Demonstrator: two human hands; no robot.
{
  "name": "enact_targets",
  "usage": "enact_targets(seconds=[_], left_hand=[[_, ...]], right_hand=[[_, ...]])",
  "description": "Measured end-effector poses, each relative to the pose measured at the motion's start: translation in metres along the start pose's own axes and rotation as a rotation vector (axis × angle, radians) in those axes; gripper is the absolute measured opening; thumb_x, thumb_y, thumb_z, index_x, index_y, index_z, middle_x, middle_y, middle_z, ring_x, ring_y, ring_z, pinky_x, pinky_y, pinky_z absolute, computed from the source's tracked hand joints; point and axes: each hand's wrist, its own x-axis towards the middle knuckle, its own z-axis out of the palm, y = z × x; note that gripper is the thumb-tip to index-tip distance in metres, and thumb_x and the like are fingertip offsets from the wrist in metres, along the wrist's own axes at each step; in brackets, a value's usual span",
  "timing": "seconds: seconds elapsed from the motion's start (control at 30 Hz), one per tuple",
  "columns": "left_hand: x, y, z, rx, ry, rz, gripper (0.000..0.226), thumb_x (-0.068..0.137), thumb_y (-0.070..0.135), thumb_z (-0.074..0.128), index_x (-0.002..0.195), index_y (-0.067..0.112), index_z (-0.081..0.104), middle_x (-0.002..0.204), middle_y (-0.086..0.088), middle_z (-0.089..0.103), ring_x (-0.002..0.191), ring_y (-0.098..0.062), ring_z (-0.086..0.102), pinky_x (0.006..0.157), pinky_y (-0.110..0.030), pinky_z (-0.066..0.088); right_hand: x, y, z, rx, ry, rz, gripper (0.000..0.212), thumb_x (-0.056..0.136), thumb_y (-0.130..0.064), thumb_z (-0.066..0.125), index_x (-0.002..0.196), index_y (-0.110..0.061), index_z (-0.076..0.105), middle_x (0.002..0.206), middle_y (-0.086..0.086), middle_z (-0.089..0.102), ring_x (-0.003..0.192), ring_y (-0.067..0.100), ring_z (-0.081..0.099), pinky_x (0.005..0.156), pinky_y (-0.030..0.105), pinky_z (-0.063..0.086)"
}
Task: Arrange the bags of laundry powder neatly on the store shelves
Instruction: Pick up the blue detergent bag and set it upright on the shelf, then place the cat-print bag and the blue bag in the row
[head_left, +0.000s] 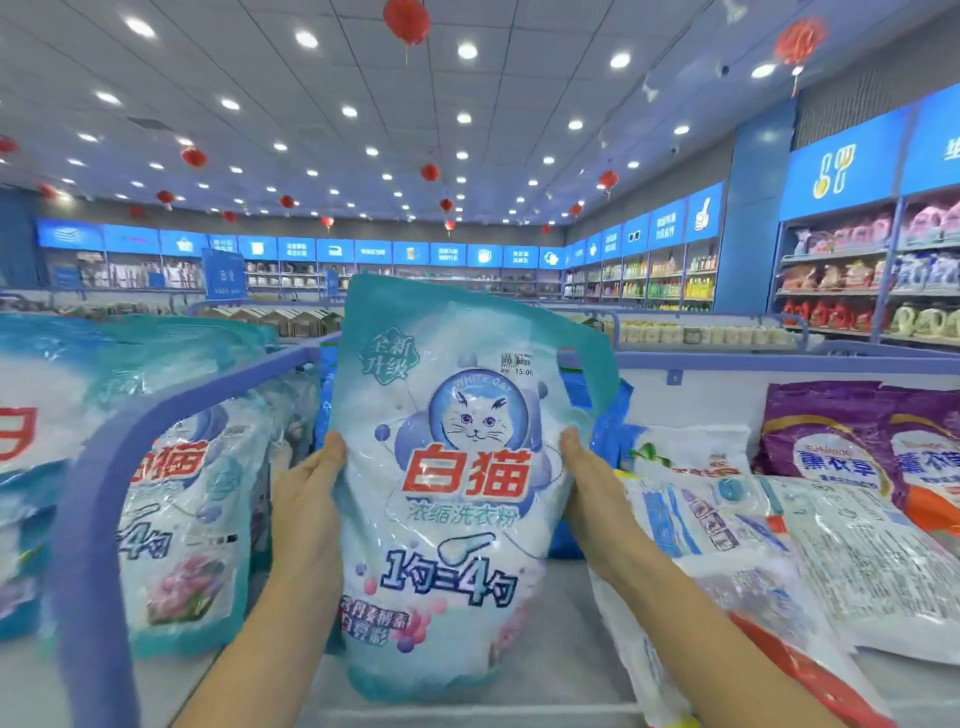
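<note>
Centre frame: gripping laundry powder bag (457, 493) upright by both side edges with left hand (311, 499) and right hand (592, 493). Likely mid-placement; next, set squarely against matching bags (192, 519), lower left.

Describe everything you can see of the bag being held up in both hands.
The bag is a glossy plastic pouch, teal at the edges and white in the middle, printed with a cat face, big red characters and blue numerals. A handle hole is cut near its top right corner, beside a small price sticker. It is held upright, front to the camera, full and bulging. The left hand and right hand grip its sides, thumbs on the front.
</note>
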Motion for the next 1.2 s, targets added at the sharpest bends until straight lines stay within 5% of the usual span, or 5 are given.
enact_targets(seconds=[0.17,0.3,0.5,0.77,1.2], left_hand=[[0.01,-0.02,-0.021,0.004,-0.032,-0.114,0.029,0.096,0.023,0.047,0.074,0.014,0.063,0.078,0.004,0.073,0.083,-0.022,0.06,0.062,-0.018,0.049],[0.016,-0.034,-0.033,0.013,-0.009,-0.262,0.027,0.095,0.032,0.048,0.09,0.012,0.065,0.102,-0.01,0.068,0.101,-0.028,0.062,0.094,-0.042,0.047],[0.017,-0.038,-0.039,-0.056,-0.035,-0.35,0.023,0.094,0.034,0.051,0.088,0.016,0.065,0.106,-0.006,0.068,0.101,-0.026,0.063,0.097,-0.047,0.047],[0.009,-0.046,-0.055,-0.103,-0.18,-0.525,0.074,0.065,0.08,0.051,0.114,0.026,0.064,0.109,0.003,0.07,0.102,-0.019,0.064,0.1,-0.042,0.044],[-0.03,-0.027,-0.065,0.057,-0.535,-0.368,0.069,0.063,0.034,0.077,0.124,0.024,0.046,0.118,0.009,0.063,0.106,-0.009,0.06,0.096,-0.029,0.046]], right_hand=[[0.003,-0.011,0.013,-0.088,0.132,-0.381,0.015,0.085,-0.019,0.066,0.07,-0.017,0.067,0.064,-0.002,0.065,0.063,0.015,0.055,0.058,0.026,0.045],[-0.003,-0.018,0.023,-0.118,0.039,-0.347,0.005,0.085,-0.023,0.065,0.088,-0.027,0.067,0.078,-0.007,0.069,0.069,0.008,0.061,0.062,0.019,0.047],[-0.038,0.025,0.003,-0.022,0.105,-0.051,0.1,0.036,-0.066,0.081,0.118,-0.021,0.048,0.114,0.001,0.062,0.106,0.022,0.06,0.095,0.035,0.043],[-0.04,0.043,0.018,-0.027,-0.27,0.226,0.115,0.026,-0.053,0.091,0.126,-0.014,0.048,0.113,0.004,0.069,0.101,0.019,0.066,0.079,0.026,0.054],[-0.061,0.004,0.054,-0.202,0.073,-0.065,0.018,0.082,-0.024,0.065,0.097,-0.015,0.06,0.092,0.007,0.072,0.069,0.008,0.07,0.055,0.015,0.051]])
